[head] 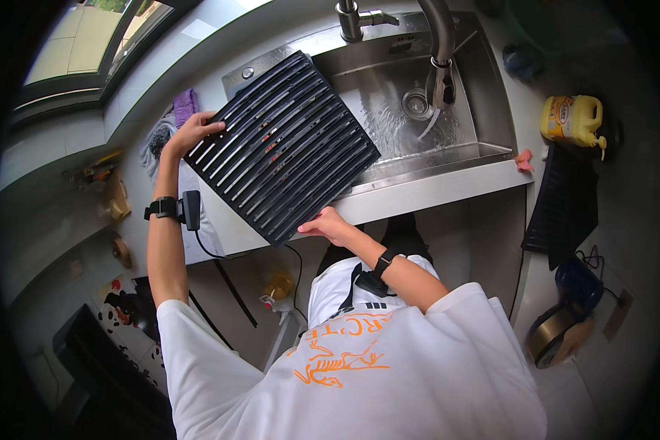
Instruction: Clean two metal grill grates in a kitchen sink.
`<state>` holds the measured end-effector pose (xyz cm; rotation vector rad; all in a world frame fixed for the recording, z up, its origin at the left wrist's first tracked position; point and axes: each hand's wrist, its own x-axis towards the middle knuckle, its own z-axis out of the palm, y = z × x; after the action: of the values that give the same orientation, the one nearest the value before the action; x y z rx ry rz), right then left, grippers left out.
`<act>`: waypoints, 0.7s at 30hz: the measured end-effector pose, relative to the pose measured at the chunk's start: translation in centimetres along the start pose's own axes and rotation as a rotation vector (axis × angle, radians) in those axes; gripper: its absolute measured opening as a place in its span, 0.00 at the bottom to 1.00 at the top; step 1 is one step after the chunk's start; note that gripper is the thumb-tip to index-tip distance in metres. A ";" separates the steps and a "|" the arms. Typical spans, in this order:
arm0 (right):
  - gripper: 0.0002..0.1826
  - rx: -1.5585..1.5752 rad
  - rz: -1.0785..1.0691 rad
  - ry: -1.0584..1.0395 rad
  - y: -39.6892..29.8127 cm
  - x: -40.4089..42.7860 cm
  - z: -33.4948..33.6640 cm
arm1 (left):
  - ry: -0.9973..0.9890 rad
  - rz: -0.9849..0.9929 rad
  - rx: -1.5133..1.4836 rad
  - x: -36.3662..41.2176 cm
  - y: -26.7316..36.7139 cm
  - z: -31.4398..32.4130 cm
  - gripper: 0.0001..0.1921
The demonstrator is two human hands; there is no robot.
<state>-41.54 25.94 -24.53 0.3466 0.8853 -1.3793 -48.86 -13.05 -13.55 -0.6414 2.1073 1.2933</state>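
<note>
A black slatted panel (286, 151), like a range hood filter, is held tilted over the counter and the left part of a stainless steel sink (492, 110). My left hand (197, 132) grips its upper left edge, thumb on top. At its lower edge, near the bottom corner, is my right hand (327, 226), thumb against the rim and the other fingers partly hidden. Water runs from the pull-down faucet (443, 82) into the basin beside the drain strainer (417, 104). Both wrists wear black straps.
A yellow pump jug (572, 120) stands right of the sink, near another black panel (564, 201). A pink scrap (523, 160) lies at the sink's right front corner. Left of the held panel are a purple cloth (185, 106) and a dark scouring ball (158, 141). A cable hangs below the counter.
</note>
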 end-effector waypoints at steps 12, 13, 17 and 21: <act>0.09 0.244 0.049 0.101 0.7 4.0 3.2 | 0.631 0.242 0.708 8.8 -3.2 5.2 0.16; 0.08 0.281 0.072 0.109 0.8 4.3 3.1 | 0.630 0.245 0.705 9.0 -3.1 5.7 0.16; 0.07 0.370 0.085 0.120 0.6 5.0 3.5 | 0.847 0.317 0.833 8.8 -2.7 8.8 0.15; 0.08 0.367 0.089 0.130 0.4 5.5 3.8 | 0.930 0.244 0.781 7.9 -2.4 14.2 0.28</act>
<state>-40.16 19.58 -26.11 0.7551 0.7095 -1.4471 -49.78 -1.97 -25.63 -0.6955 3.2172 0.1130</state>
